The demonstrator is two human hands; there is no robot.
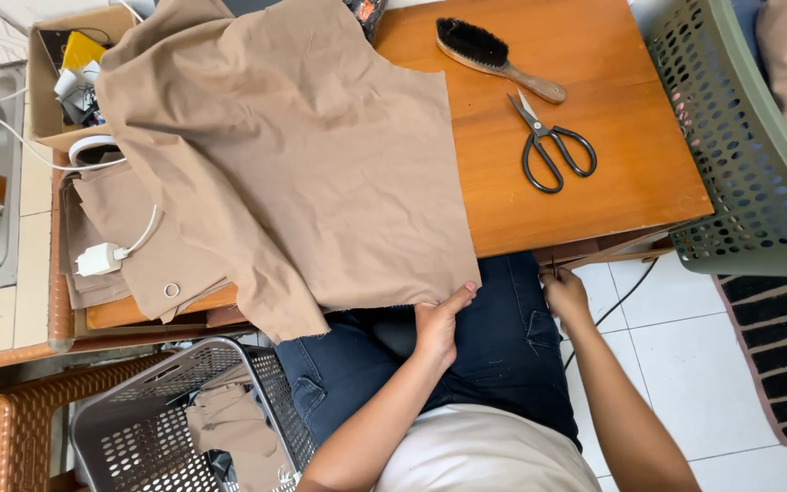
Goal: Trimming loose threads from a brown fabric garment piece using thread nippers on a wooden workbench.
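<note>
- My left hand (436, 330) pinches the lower edge of the tan cotton cloth (311, 155), which drapes over the frame's centre-left.
- My right hand (565, 293) curls at the lip of the orange-brown wooden table (612, 182); I cannot tell its grip.
- Black-handled scissors (553, 146) and a wooden bristle brush (494, 55) lie upper right.
- A grey perforated plastic basket (166, 419) sits lower left and a green perforated basket (740, 155) at the right edge, with white floor tiles (685, 355) between.

Wooden table (594, 196): tan cloth (321, 164), brush (494, 56), black scissors (550, 144), possibly more cloth beneath.
</note>
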